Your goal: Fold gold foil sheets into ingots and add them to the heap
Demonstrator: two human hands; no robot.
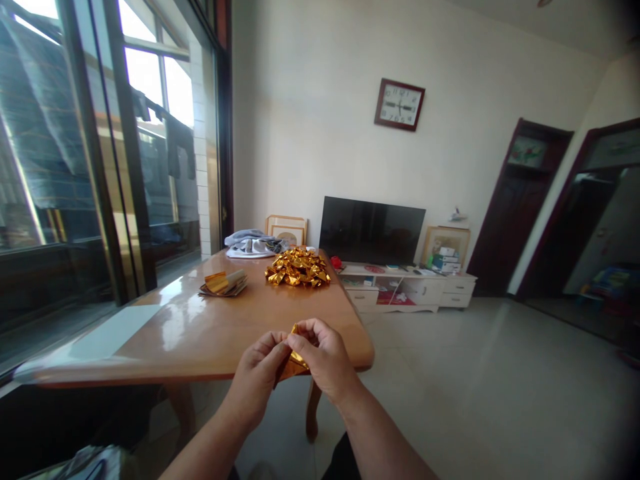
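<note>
— Grip?
— My left hand and right hand clench a gold foil between fingertips, lower centre, over the table.
— Technique?
— Pinch evenly, gently; foil creases easily.

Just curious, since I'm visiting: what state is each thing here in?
Gold foil piece, folded, held between both hands
Left hand, pinching it
Right hand, pinching it
Gold foil heap, piled on the table
Paper stack, lying flat, gold on top
Television, screen dark
</note>
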